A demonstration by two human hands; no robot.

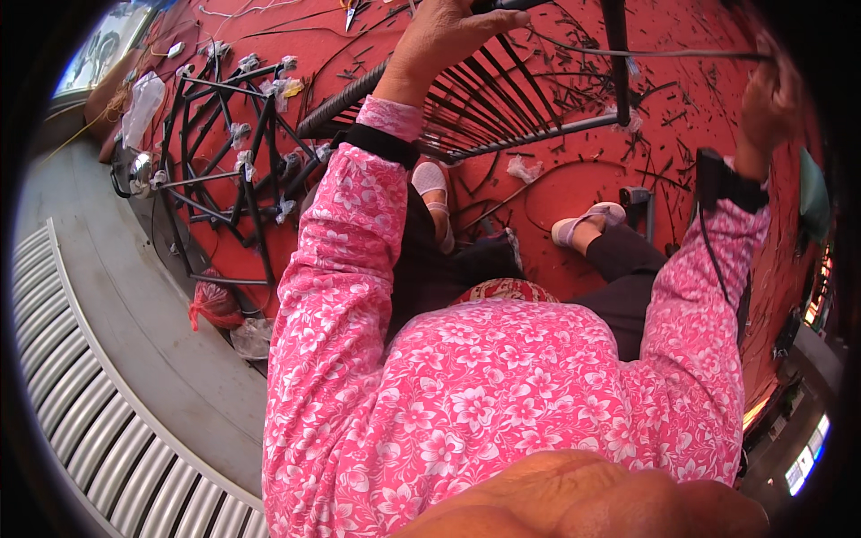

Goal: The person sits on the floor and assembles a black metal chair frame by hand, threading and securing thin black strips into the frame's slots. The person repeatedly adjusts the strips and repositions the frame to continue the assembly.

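A dark tubular frame [587,123] strung with rows of dark strips stands tilted in front of my knees. My left hand [439,43] is at its upper bar, the thumb lying along the tube and the other fingers partly cut off by the picture's top edge. Out to the right, my raised right hand [769,103] pinches the end of a long dark flat strip [655,54]. That strip stretches taut from the frame across to my right fingers. Wrapped cord covers the frame's left tube [345,101].
Several bare dark metal frames [220,179] with plastic-wrapped ends are piled on the left. Strip offcuts litter the red floor [574,188]. Scissors [350,13] lie at the far edge. A grey ledge with a slatted metal rack [90,394] runs along the left. A red mesh bag [213,300] sits beside it.
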